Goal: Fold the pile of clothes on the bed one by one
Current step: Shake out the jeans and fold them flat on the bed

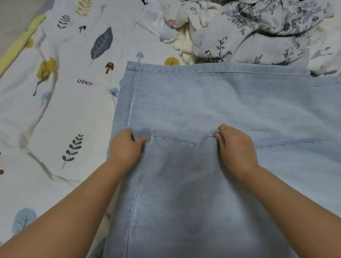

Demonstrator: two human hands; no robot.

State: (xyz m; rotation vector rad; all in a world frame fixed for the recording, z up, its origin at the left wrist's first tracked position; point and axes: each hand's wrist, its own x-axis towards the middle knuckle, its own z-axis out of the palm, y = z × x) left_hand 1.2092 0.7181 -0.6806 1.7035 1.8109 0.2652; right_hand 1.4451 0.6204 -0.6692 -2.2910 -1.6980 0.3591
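A pair of light blue jeans (213,98) lies spread flat across the bed, reaching from the middle to the right edge of view. My left hand (126,149) pinches the denim near its left seam, fingers curled into the cloth. A little to the right, my right hand (234,147) pinches the same layer at a stitched seam. Between the two hands the fabric is slightly bunched. Behind the jeans, at the top right, sits the pile of clothes (258,19), mostly white and grey floral pieces with a cream garment among them.
The bedsheet (60,107) is white with printed leaves, trees and mushrooms and fills the left half of view. A yellow strip (11,52) runs along the bed's far left edge, with grey floor beyond it.
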